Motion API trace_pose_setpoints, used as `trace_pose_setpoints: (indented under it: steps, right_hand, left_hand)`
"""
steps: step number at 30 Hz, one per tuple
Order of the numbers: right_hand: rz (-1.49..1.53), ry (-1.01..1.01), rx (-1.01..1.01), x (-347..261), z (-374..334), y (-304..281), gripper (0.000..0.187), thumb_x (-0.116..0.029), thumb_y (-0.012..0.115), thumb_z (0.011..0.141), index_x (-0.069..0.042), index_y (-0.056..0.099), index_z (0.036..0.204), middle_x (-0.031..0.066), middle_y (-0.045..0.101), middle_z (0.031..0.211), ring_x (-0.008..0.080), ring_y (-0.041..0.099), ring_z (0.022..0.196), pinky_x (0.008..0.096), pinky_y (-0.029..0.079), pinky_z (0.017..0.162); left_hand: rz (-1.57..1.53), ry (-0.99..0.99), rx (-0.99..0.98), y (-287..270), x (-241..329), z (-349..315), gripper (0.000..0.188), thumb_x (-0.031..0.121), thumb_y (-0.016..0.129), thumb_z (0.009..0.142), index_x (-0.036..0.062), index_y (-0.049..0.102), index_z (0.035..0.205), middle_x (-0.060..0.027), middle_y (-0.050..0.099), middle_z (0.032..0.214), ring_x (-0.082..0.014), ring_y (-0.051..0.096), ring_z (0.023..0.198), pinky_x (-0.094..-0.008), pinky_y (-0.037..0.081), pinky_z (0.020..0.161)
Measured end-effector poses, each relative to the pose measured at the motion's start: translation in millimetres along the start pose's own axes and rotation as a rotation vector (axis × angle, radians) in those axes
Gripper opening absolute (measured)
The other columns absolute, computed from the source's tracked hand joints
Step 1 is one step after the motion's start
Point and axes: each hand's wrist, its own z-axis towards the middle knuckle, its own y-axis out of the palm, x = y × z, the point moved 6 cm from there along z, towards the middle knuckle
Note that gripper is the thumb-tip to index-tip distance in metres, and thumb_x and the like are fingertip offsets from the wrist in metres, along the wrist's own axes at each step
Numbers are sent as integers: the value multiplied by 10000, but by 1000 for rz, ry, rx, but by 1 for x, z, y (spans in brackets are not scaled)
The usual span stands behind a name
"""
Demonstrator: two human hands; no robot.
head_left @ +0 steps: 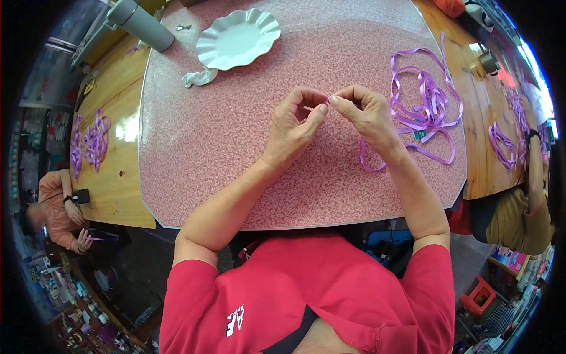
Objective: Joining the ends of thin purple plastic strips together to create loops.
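purple ribbon (435, 101): bit at the fingertips, loops on pink tabletop (236, 153), right side
left hand (296, 125): thumb and index pinching ribbon
right hand (368, 115): same pinch, tips meeting left's
white scalloped plate (239, 40): far left

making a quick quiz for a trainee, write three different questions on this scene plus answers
1. Fill in: the grey cylindrical tumbler is to the ___ of the white wavy-rimmed plate.
2. Which fits the person's left hand and right hand? A: far apart; B: close together; C: resting on the plate.
3. True or false: the shiny purple ribbon on the pink speckled tabletop lies mostly on the person's left.

Key: 1 left; 2 B; 3 false, the ribbon lies mostly on the right.
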Motion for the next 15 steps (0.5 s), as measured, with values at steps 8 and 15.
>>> trace_pose_setpoints:
  steps: [8,15]
  right_hand:
    - [5,-118,17,-5,-1,6,119,-127,683,915,-14,688,952,-43,592,806,17,487,703,183,379,593]
    - [-357,-235,66,-18,-5,0,104,-67,678,888,-31,702,982,-53,593,802,8,449,655,177,355,555]
  left_hand:
    - [83,16,54,-4,-3,3,150,125,638,949,-5,607,1018,-43,654,852,-82,622,750,-228,516,652]
    - [127,-18,7,-3,-5,3,139,122,625,960,-6,603,1009,-35,647,809,-70,610,738,-228,510,643]
